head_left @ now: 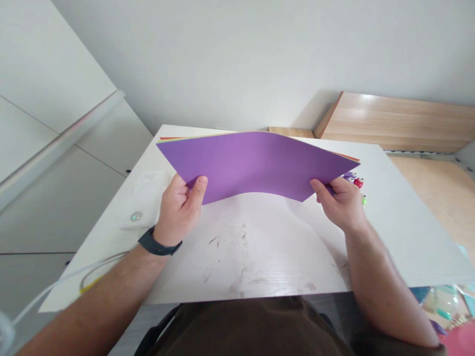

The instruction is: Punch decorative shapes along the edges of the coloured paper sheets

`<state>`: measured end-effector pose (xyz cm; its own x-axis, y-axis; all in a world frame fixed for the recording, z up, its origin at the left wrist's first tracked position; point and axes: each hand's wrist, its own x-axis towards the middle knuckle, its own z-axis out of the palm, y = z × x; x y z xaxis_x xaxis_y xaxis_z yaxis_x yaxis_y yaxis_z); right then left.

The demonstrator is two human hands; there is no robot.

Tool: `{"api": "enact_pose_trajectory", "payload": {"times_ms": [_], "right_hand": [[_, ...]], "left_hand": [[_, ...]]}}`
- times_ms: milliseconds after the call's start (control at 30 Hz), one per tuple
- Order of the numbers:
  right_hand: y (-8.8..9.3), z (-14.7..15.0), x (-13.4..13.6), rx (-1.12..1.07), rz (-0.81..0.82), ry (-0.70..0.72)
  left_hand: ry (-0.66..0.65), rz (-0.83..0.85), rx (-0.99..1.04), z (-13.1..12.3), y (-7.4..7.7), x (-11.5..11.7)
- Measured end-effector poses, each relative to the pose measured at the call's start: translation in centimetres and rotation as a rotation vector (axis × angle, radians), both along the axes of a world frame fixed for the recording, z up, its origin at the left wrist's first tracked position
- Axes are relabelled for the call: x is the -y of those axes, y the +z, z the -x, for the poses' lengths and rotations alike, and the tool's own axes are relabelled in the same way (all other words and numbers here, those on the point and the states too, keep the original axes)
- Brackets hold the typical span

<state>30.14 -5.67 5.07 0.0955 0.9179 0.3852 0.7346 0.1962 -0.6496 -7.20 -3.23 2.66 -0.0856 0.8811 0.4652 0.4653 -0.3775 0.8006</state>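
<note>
A stack of coloured paper sheets [256, 163] is held up over the white table, its front sheet purple and bowed upward in the middle. Orange and yellow edges peek out behind the purple one. My left hand [181, 207] grips the lower left part, thumb across the front and fingers hidden behind. At the lower right corner my right hand [339, 200] pinches the stack the same way. Just beyond my right hand lie small figures with googly eyes [358, 182], in purple, red and green, partly covered by the hand and paper.
The white table [260, 257] has dark scuffs near its front edge. A white box-shaped device [145, 198] with a green light sits at left, cables [104, 264] nearby. Wooden panels [393, 118] stand behind at right; assorted colourful items [445, 306] lie below right.
</note>
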Motion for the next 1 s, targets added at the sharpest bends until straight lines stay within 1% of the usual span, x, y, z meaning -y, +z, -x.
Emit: {"api": "enact_pose_trajectory", "payload": {"times_ms": [267, 467, 600, 733, 1000], "right_hand": [[-0.13, -0.07, 0.04, -0.006, 0.01, -0.005], [-0.08, -0.04, 0.0, 0.001, 0.013, -0.002], [-0.05, 0.0, 0.0, 0.015, -0.002, 0.0], [-0.03, 0.02, -0.02, 0.018, 0.004, 0.013], [-0.06, 0.05, 0.03, 0.036, -0.009, -0.002]], "left_hand": [[0.001, -0.011, -0.016, -0.16, 0.27, 0.28], [0.011, 0.019, -0.012, -0.03, -0.03, 0.19], [0.014, 0.001, -0.019, -0.22, 0.1, 0.22], [0.016, 0.024, -0.021, -0.34, 0.14, 0.21], [0.027, -0.019, -0.041, -0.56, 0.21, 0.16]]}}
